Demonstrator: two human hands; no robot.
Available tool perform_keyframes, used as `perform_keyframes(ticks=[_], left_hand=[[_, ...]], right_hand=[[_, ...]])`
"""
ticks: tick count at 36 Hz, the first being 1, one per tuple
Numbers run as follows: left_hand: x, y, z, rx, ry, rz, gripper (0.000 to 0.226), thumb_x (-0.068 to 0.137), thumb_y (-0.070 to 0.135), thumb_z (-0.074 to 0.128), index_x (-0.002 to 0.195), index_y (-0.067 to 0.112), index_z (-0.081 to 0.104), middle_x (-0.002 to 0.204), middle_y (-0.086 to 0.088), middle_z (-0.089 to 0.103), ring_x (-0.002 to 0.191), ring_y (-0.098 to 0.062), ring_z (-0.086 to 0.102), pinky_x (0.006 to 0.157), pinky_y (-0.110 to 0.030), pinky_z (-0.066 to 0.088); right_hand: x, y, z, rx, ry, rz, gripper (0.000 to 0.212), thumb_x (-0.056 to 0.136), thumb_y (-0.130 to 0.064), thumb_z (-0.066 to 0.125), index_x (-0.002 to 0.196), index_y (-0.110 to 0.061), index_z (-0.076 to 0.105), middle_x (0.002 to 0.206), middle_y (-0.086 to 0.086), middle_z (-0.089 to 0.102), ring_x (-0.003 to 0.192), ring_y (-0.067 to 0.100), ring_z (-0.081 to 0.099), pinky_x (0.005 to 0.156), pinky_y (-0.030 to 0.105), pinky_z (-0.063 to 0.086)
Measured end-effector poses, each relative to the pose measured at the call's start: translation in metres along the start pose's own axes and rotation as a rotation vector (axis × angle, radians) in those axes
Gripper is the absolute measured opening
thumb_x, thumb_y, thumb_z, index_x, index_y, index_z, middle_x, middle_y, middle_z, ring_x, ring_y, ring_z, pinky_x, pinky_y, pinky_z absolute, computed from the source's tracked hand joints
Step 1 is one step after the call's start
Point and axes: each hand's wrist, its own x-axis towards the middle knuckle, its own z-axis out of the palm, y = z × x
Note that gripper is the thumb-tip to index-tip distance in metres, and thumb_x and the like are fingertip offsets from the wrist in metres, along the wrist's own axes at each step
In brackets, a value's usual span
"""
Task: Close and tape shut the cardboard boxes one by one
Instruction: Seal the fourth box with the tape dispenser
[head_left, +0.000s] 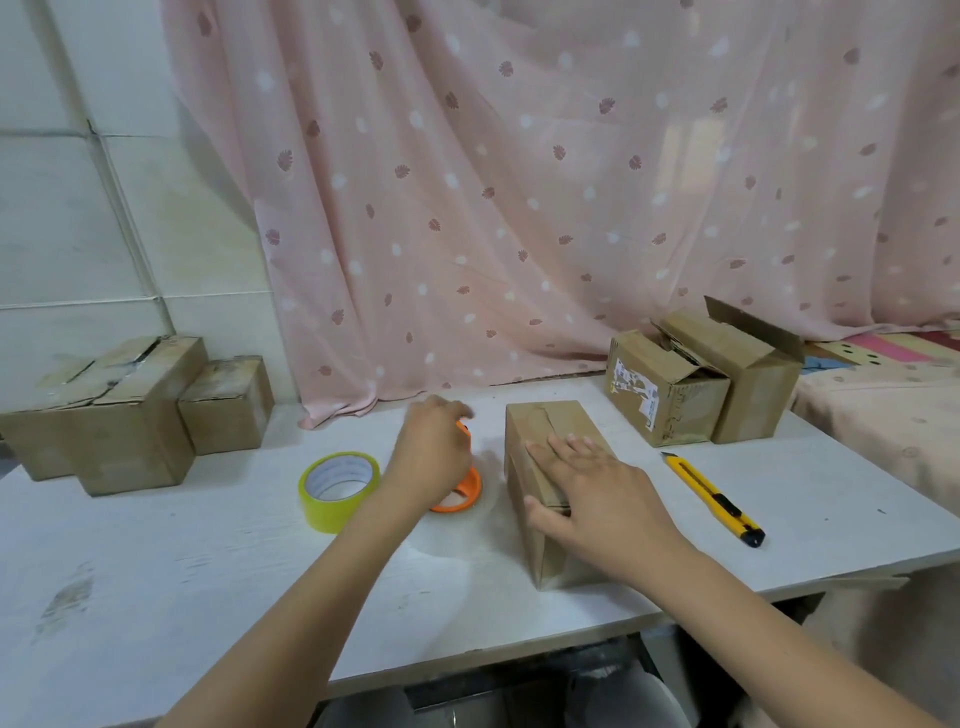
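Brown corrugated cardboard, a small closed box (550, 483), stood near the front edge of the white table (156, 571) under the right hand (597, 493). That hand lay flat on the box's top flaps, fingers straight and slightly spread, thumb down over the near left edge, forearm reaching in from the lower right. The left hand (434, 452) reached forward from the lower left, fingers curled down over the orange-cored roll of clear tape (460, 499) just left of the box (whether they actually clamped it could not be told). A yellow-green roll of tape (335, 488) sat just left of that wrist. A yellow-and-black utility knife (714, 499) lay right of the box, apart from it.
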Motion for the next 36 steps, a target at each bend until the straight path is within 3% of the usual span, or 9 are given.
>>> perform_keyframes(ticks=[3,5,9,13,17,20,28,32,36], left_hand=[[-0.007,0.012,0.003,-0.668,-0.223,-0.095,0.044,0.092,-0.001,0.044,0.115,0.028,0.069,0.104,0.005,0.072,0.091,-0.025,0.06,0.084,-0.032,0.047],[-0.01,0.011,0.006,-0.75,-0.316,-0.13,0.047,0.09,-0.001,0.043,0.116,0.03,0.068,0.102,0.002,0.073,0.1,-0.031,0.061,0.091,-0.039,0.048],[-0.007,0.009,0.009,-0.772,-0.395,-0.085,0.043,0.095,0.001,0.048,0.123,0.031,0.061,0.099,-0.001,0.072,0.1,-0.017,0.063,0.103,-0.038,0.046],[-0.002,0.008,0.01,-0.797,-0.479,-0.032,0.043,0.097,0.007,0.056,0.126,0.04,0.057,0.094,0.0,0.069,0.091,-0.013,0.057,0.08,-0.025,0.044],[0.003,0.007,0.008,-0.821,-0.51,-0.034,0.05,0.089,0.015,0.063,0.13,0.043,0.054,0.091,-0.002,0.064,0.094,-0.018,0.054,0.083,-0.037,0.03],[0.004,0.006,0.007,-0.799,-0.533,-0.031,0.049,0.092,0.016,0.067,0.13,0.043,0.053,0.095,-0.009,0.07,0.095,-0.02,0.061,0.089,-0.036,0.035],[0.002,0.014,0.01,-0.594,-0.498,0.001,0.052,0.092,0.008,0.068,0.128,0.04,0.051,0.091,-0.001,0.075,0.092,-0.018,0.072,0.076,-0.022,0.045],[0.002,0.016,0.018,-0.556,-0.468,0.012,0.053,0.09,0.007,0.068,0.125,0.042,0.052,0.091,-0.002,0.075,0.093,-0.024,0.072,0.1,-0.039,0.048],[0.002,0.015,0.019,-0.527,-0.45,0.034,0.056,0.088,0.005,0.067,0.122,0.046,0.051,0.088,0.001,0.074,0.088,-0.023,0.073,0.103,-0.045,0.049]], right_hand=[[0.001,0.001,-0.001,0.002,-0.002,-0.001,0.069,0.097,-0.064,0.026,0.159,-0.036,0.016,0.167,-0.005,0.016,0.154,0.016,0.011,0.118,0.031,0.023],[0.0,0.001,-0.003,0.002,-0.002,-0.003,0.066,0.1,-0.06,0.031,0.159,-0.035,0.016,0.167,-0.004,0.016,0.154,0.016,0.011,0.118,0.031,0.023],[-0.001,0.003,-0.003,0.013,-0.02,0.009,0.077,0.089,-0.069,0.015,0.159,-0.036,0.016,0.167,-0.005,0.015,0.154,0.015,0.01,0.118,0.031,0.022],[-0.001,0.005,-0.001,0.006,-0.004,0.021,0.1,0.066,-0.072,-0.007,0.158,-0.038,0.015,0.167,-0.007,0.016,0.154,0.015,0.011,0.118,0.03,0.023],[-0.001,0.006,-0.004,0.035,0.007,0.012,0.086,0.081,-0.074,0.008,0.158,-0.037,0.017,0.166,-0.006,0.017,0.154,0.015,0.011,0.117,0.031,0.024],[-0.001,0.008,-0.004,0.031,-0.003,0.003,0.067,0.098,-0.064,0.031,0.158,-0.038,0.017,0.167,-0.006,0.016,0.154,0.015,0.01,0.118,0.031,0.023],[-0.002,0.013,-0.003,0.043,0.002,0.001,0.066,0.098,-0.064,0.032,0.157,-0.037,0.019,0.166,-0.006,0.017,0.154,0.016,0.011,0.117,0.034,0.025],[-0.003,0.012,-0.004,0.045,0.009,0.003,0.066,0.098,-0.064,0.032,0.157,-0.036,0.02,0.166,-0.006,0.019,0.154,0.016,0.011,0.117,0.034,0.026],[-0.003,0.012,-0.004,0.04,0.012,0.004,0.067,0.098,-0.064,0.031,0.157,-0.036,0.019,0.166,-0.005,0.018,0.154,0.016,0.011,0.118,0.033,0.025]])
